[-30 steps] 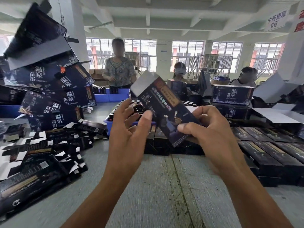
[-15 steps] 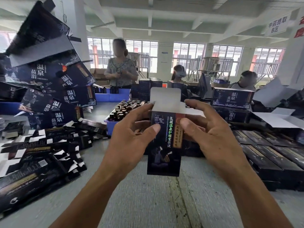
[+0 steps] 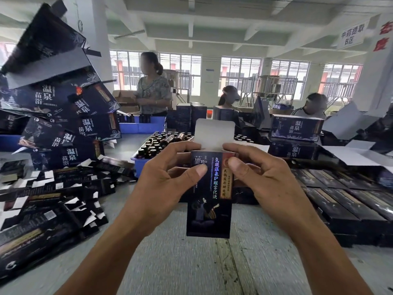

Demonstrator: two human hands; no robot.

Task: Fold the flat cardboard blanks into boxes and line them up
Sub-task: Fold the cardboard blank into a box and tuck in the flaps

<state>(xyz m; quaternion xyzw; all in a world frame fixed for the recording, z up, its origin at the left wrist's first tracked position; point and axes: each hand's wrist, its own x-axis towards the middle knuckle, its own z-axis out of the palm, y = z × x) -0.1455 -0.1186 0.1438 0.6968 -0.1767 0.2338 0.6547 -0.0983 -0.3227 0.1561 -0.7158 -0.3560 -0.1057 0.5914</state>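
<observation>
The left hand (image 3: 170, 179) and right hand (image 3: 261, 177) pinch the upright box (image 3: 209, 196) near its top, a thumb on its front face from either side. Its long axis runs vertically, held above the table (image 3: 191, 262), evenly between both hands. The white top flap (image 3: 214, 133) stands open just above the fingertips, so closing it probably comes next. The row of finished boxes (image 3: 344, 205) lies to the right, likelier the right hand's reach. Flat blanks (image 3: 49, 201) lie heaped left.

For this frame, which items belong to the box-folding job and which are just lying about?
Job:
- dark box, held upright by left hand and right hand, white top flap open
- flat blanks
- folded boxes in rows

Lying about:
- blue bin of bottles
- large printed cartons
- white card sheets
</observation>
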